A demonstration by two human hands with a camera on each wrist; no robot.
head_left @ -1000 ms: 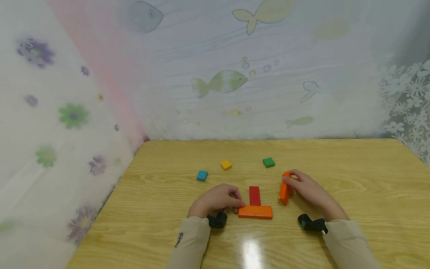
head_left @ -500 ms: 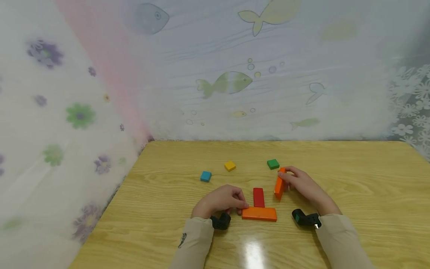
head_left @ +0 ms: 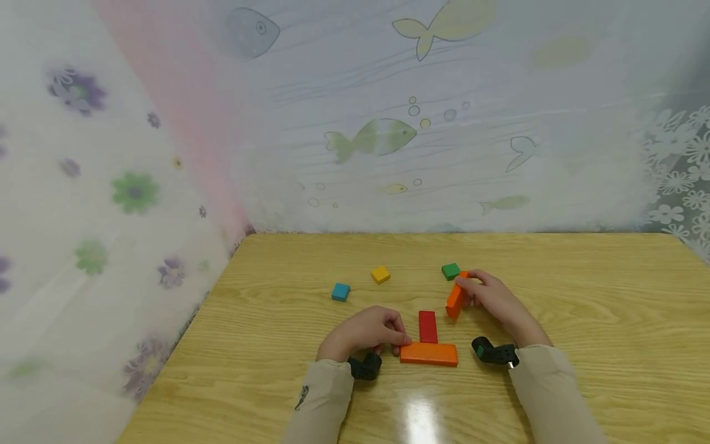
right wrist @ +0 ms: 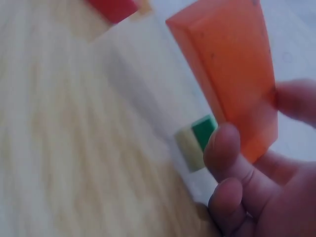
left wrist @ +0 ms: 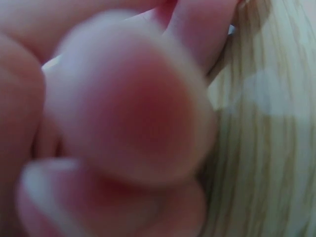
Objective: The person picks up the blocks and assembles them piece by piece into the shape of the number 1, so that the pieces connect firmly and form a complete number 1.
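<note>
While an orange oblong block [head_left: 457, 301] is pinched by right fingers [right wrist: 222, 148], its flat twin [head_left: 428, 354] should be steadied by curled left fingers [head_left: 395, 336].

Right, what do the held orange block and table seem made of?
Held orange block: perhaps painted wood, smooth satin finish; dark specks could be chips, but plastic is possible. Table: wood or wood-look laminate, glossy; grain lines, bright glare.

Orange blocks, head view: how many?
2. One orange block lies flat on the table at the red block's near end; the second orange block is in the right hand. Any under the left hand would be hidden.
</note>
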